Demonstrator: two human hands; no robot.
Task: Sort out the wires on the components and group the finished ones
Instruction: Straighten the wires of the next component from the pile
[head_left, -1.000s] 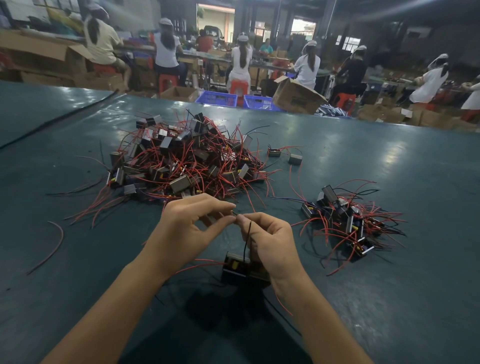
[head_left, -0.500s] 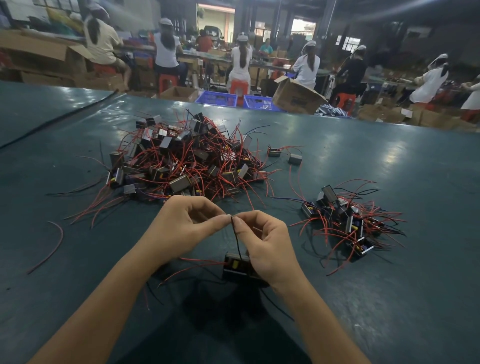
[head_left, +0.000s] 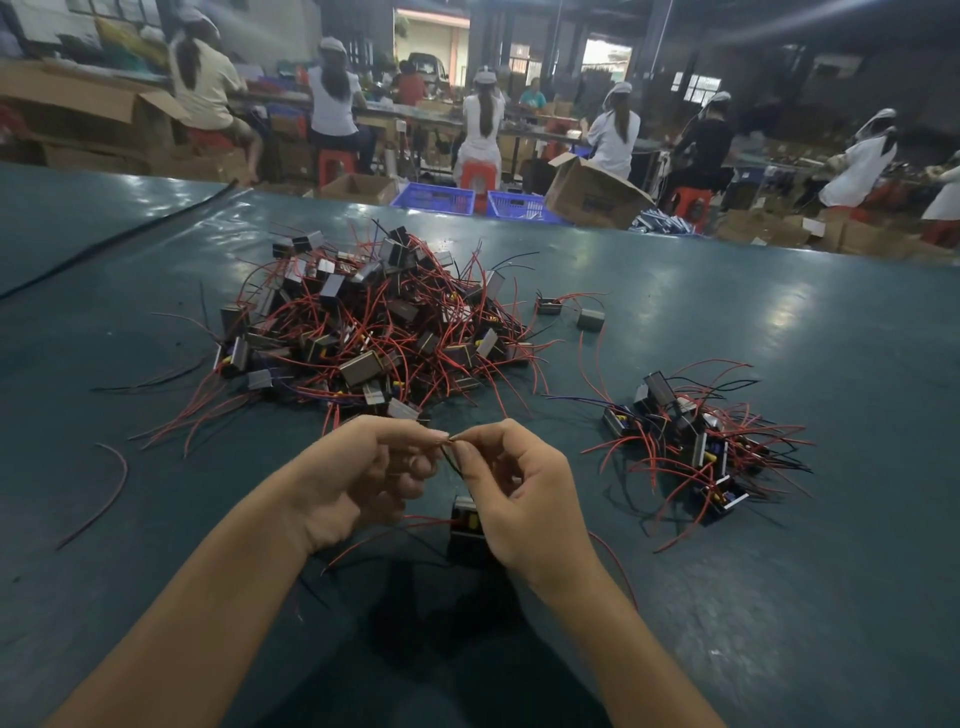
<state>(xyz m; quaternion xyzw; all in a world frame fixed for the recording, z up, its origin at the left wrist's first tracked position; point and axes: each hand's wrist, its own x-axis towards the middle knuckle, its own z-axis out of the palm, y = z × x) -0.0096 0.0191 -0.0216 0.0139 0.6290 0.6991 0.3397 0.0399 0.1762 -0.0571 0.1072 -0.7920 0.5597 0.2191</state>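
Note:
A small black component (head_left: 466, 530) with red and black wires sits on the green table (head_left: 779, 597) just under my hands. My left hand (head_left: 358, 478) and my right hand (head_left: 519, 488) meet above it, fingertips pinching the bare end of its thin black wire (head_left: 451, 457). A red wire (head_left: 384, 535) trails left from the component. Beyond my hands lies a big tangled pile of components (head_left: 374, 332) with red wires. A smaller group of components (head_left: 691, 441) lies to the right.
Two stray components (head_left: 549, 306) (head_left: 590, 318) lie right of the big pile. A loose red wire (head_left: 104, 493) curves at the left. A black cable (head_left: 119, 239) crosses the far left. Beyond the far edge are cardboard boxes, blue crates (head_left: 434, 200) and seated workers.
Both hands have stayed above the component, working the black wire's end between the fingertips. The wire's visible stretch is shorter and my fingertips are closer together.

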